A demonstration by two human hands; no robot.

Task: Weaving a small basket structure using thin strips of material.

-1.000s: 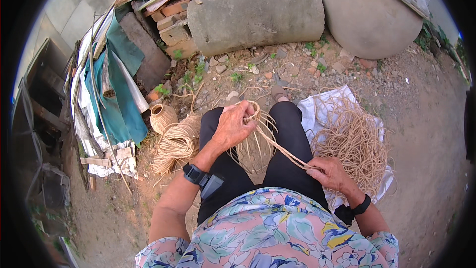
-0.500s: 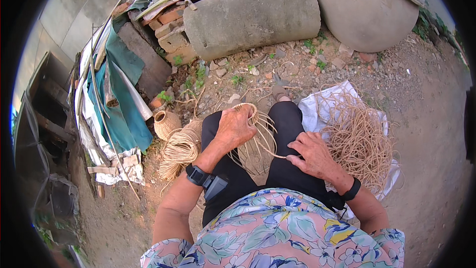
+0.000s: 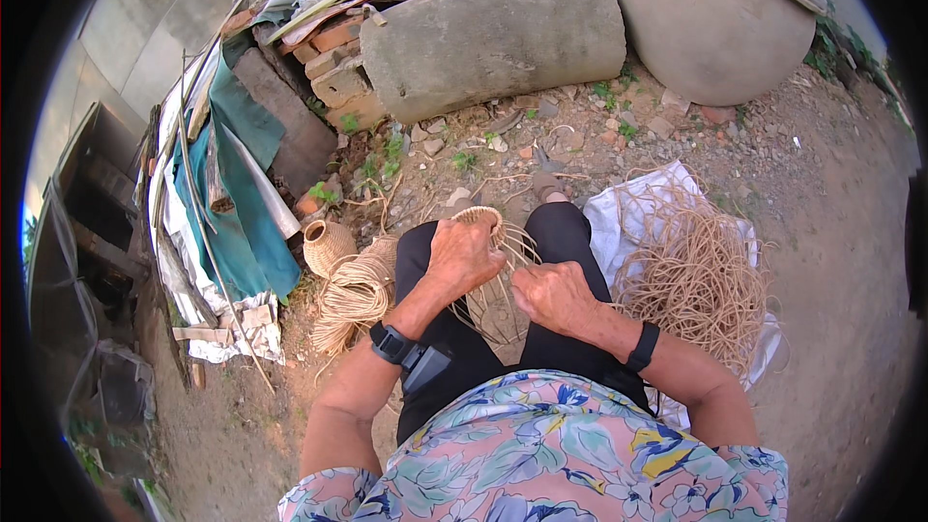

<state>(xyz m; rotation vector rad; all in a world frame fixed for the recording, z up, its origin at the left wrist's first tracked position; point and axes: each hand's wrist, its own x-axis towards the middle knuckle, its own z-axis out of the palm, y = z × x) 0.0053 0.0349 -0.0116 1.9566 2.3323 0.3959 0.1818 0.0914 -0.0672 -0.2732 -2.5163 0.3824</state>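
My left hand (image 3: 462, 256) is closed round the side of a small, partly woven basket (image 3: 494, 220) of tan cord, held between my knees. Its curved, braided rim shows past my fingers, and loose cord ends (image 3: 476, 311) hang down from it. Right beside it, my right hand (image 3: 553, 294) is curled into a fist at those ends, its fingertips pinched on a strand that is mostly hidden. By my left knee lie a finished-looking woven jar shape (image 3: 329, 246) with a round mouth and a looped bundle of cord (image 3: 352, 304).
A large tangle of cord (image 3: 691, 275) lies on a white sack (image 3: 606, 222) to my right. Ahead rest a concrete cylinder (image 3: 493, 42) and a big rounded grey vessel (image 3: 710, 24). Teal sheeting (image 3: 242, 222), sticks and bricks are piled at the left. Rubble (image 3: 570, 140) covers the ground ahead.
My right hand has moved left and up from my right thigh to beside my left hand, its spread fingers now curled. The left hand keeps its hold on the basket.
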